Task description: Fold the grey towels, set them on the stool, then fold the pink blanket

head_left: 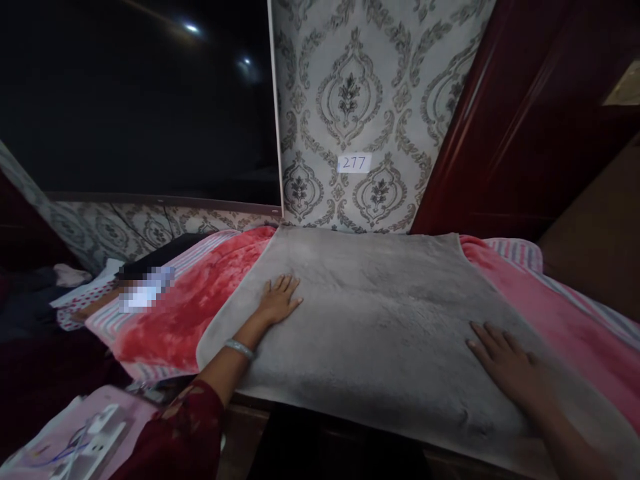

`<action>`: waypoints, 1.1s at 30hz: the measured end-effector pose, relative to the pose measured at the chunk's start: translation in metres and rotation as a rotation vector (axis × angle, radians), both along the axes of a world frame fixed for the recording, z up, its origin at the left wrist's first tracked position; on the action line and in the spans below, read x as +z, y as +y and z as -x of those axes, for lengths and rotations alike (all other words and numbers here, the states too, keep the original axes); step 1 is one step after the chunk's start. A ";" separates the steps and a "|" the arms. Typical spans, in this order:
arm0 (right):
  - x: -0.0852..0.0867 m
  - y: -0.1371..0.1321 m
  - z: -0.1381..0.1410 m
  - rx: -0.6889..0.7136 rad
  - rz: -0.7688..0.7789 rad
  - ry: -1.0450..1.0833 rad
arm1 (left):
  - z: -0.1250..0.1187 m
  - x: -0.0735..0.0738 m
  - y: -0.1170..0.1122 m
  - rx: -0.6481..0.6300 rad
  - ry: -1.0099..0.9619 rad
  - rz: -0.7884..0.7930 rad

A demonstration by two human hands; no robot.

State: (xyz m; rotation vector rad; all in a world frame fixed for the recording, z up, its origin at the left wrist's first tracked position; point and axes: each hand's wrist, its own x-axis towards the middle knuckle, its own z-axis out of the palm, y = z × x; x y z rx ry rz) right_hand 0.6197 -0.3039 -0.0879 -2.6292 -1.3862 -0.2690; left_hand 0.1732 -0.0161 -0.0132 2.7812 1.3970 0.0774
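Observation:
A grey plush cloth lies spread over a surface against the wall, its front edge hanging down. On its left part my left hand rests flat, fingers spread, with a bangle on the wrist. Toward the cloth's right side my right hand also lies palm down, fingers apart. Neither hand grips anything. Under the grey cloth, a red and pink blanket with striped edges shows on both sides.
A large dark television hangs at the upper left. A paper label reading 277 is on the patterned wall. Dark red wood stands at the right. A white power strip lies on a pink surface at the lower left.

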 end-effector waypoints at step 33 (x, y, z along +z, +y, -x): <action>-0.002 0.000 -0.001 -0.024 0.015 0.007 | 0.027 0.031 0.077 0.149 -0.072 -0.086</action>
